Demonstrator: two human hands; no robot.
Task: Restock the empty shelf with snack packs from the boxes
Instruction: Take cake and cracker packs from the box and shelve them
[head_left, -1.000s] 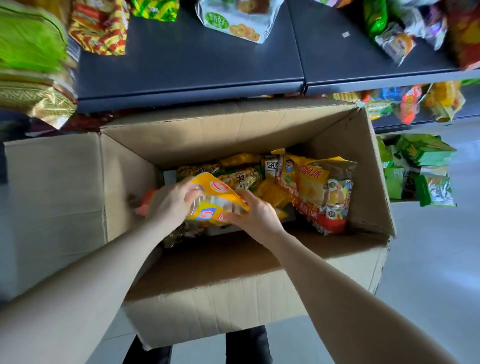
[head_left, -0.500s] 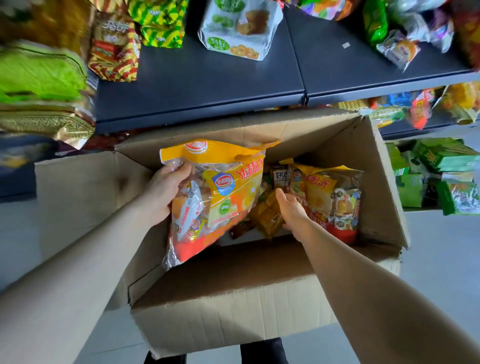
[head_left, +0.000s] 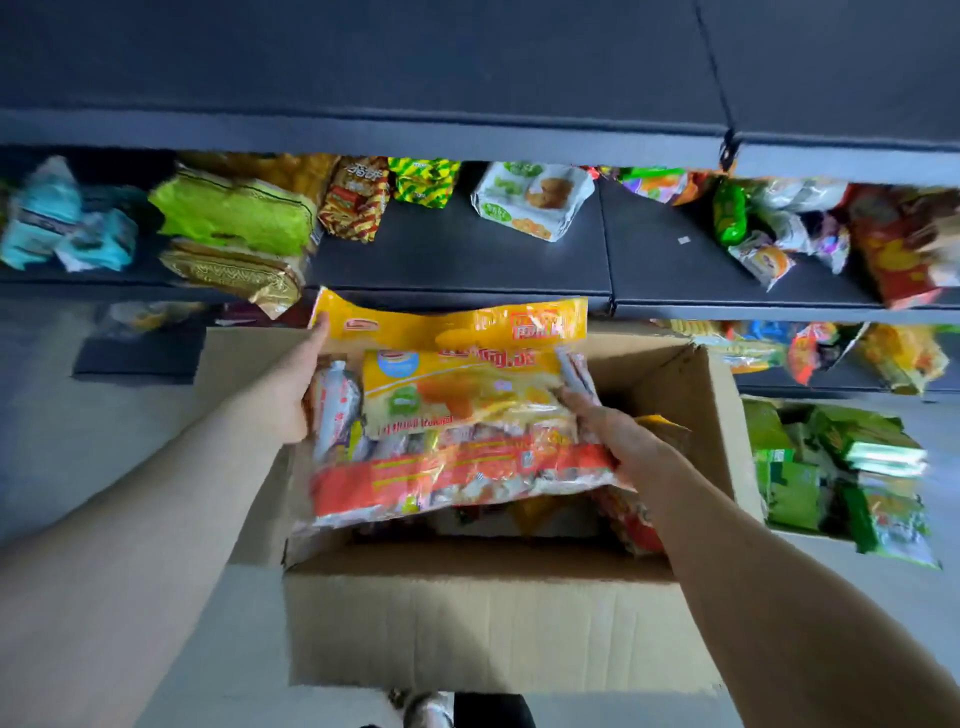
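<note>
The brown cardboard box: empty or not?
Not empty: more snack packs lie inside the brown cardboard box, below the yellow-and-red snack bag held above it.

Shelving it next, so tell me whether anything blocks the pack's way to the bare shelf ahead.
Nothing visible does: left hand and right hand hold the pack above the box; the bare shelf patch lies just beyond it.
</note>
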